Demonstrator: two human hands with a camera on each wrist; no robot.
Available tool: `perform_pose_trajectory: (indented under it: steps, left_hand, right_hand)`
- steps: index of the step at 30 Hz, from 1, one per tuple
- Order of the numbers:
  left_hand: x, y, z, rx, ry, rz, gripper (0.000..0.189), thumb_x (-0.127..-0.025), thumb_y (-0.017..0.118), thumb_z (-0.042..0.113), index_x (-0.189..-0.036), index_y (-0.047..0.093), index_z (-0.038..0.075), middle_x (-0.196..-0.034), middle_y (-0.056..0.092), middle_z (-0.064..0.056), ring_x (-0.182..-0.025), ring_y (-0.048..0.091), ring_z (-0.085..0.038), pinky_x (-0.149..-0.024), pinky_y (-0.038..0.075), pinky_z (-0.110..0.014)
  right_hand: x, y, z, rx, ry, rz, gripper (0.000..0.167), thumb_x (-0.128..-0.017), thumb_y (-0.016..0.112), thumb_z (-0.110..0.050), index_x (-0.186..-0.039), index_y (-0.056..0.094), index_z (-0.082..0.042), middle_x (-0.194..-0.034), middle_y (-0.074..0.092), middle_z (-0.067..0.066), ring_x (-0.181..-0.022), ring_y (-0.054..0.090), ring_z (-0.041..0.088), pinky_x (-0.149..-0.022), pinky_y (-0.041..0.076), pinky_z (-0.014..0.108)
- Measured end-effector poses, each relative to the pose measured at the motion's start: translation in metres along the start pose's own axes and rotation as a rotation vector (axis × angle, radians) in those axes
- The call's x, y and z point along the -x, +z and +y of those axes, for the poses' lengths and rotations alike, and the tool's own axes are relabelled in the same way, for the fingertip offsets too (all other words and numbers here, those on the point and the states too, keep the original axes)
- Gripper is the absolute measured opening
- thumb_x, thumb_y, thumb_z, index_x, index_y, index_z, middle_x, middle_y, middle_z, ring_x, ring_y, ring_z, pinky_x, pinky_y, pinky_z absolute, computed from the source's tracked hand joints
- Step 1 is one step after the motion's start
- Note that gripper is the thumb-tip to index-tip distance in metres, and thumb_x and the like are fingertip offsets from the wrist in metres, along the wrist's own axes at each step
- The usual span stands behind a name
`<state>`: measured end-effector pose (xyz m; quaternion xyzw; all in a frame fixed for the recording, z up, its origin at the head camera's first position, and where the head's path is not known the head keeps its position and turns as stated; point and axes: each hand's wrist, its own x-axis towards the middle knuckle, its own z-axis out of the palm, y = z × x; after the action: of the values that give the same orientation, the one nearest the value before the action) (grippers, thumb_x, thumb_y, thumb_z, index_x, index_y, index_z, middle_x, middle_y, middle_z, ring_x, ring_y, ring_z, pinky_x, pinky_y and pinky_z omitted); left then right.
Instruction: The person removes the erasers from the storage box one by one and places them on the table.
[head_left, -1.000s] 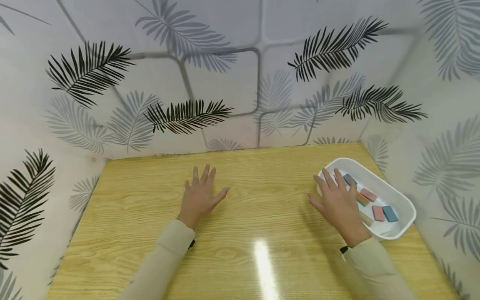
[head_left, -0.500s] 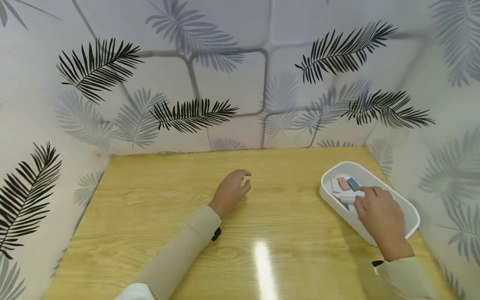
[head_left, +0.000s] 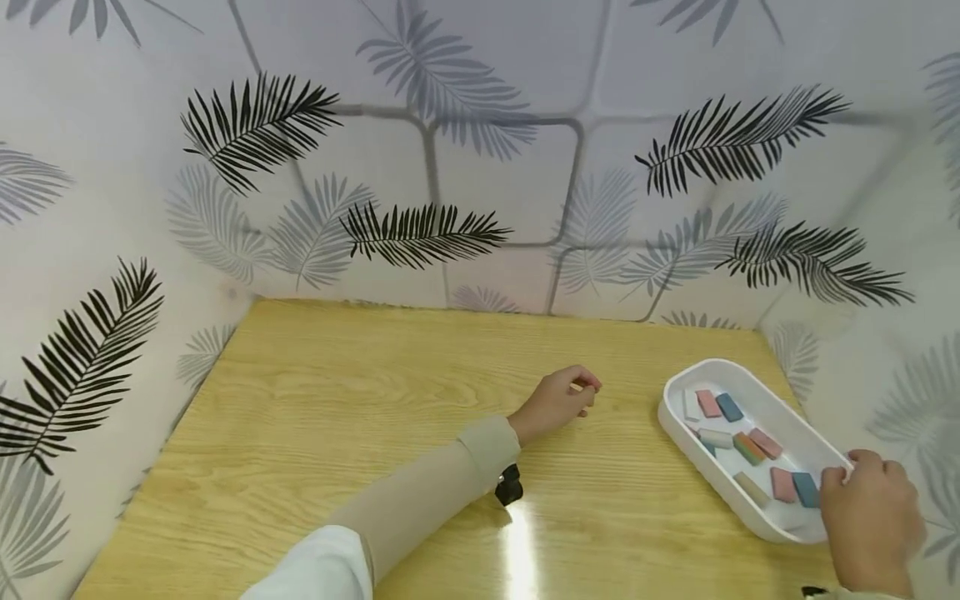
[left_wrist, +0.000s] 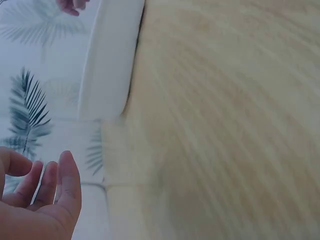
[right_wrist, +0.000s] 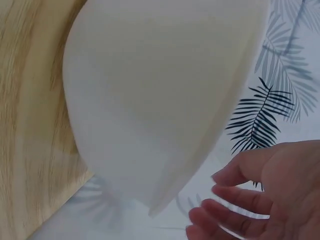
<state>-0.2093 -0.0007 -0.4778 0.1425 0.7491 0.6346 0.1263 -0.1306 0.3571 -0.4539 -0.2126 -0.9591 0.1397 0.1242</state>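
Observation:
A white oblong tray (head_left: 684,437) stands at the right of the table. Small eraser-like blocks lie inside, among them a pink one (head_left: 707,403), a blue one (head_left: 729,407), an orange-green one (head_left: 748,448) and a beige one (head_left: 752,490). My right hand (head_left: 870,517) is at the tray's near right end, fingers bent. The right wrist view shows this hand (right_wrist: 250,200) with loosely curved fingers and a small gap to the tray's rim (right_wrist: 150,100). Left of the tray, my left hand (head_left: 553,407) hovers over the table, fingers loosely bent, holding nothing.
The wood-grain table (head_left: 360,400) extends left and in front of the tray. A leaf-patterned wall covering (head_left: 495,275) encloses its back and sides. A bright light reflection (head_left: 519,550) lies on the near tabletop.
My left hand has moved right toward the tray, its spread fingers now bent. My right hand has passed over the tray to its near right end. The head view has shifted left.

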Motion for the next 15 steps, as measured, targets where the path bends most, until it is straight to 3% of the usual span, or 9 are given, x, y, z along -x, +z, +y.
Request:
perform_pose_trajectory:
  steps: [5,9,15]
  left_hand:
    - [-0.007,0.029,-0.007,0.058,-0.034,-0.017,0.015,-0.095,0.050,0.013,-0.108,0.055,0.006,-0.098,0.057,0.000,-0.089,0.061,-0.029,-0.073,0.052,-0.035]
    - [-0.016,0.052,-0.012,0.096,-0.064,0.021,0.022,-0.094,0.051,0.014,-0.114,0.053,0.003,-0.095,0.055,0.002,-0.088,0.062,-0.025,-0.067,0.052,-0.026]
    - [-0.032,0.068,-0.008,0.225,-0.131,0.087,0.028,-0.091,0.055,0.014,-0.117,0.053,0.003,-0.095,0.054,0.003,-0.089,0.062,-0.025,-0.066,0.052,-0.025]
  right_hand:
    - [-0.003,0.000,0.007,0.118,0.088,-0.132,0.037,-0.088,0.043,-0.014,-0.114,0.047,0.012,-0.099,0.045,0.036,-0.090,0.047,0.054,-0.063,0.039,0.057]
    - [0.000,0.004,0.015,0.162,0.089,-0.191,0.032,-0.085,0.041,-0.011,-0.100,0.048,0.017,-0.089,0.046,0.037,-0.083,0.048,0.053,-0.061,0.039,0.054]
    - [-0.002,0.010,0.018,0.194,0.093,-0.233,0.032,-0.082,0.037,-0.009,-0.086,0.050,0.020,-0.077,0.050,0.035,-0.071,0.053,0.048,-0.052,0.040,0.047]
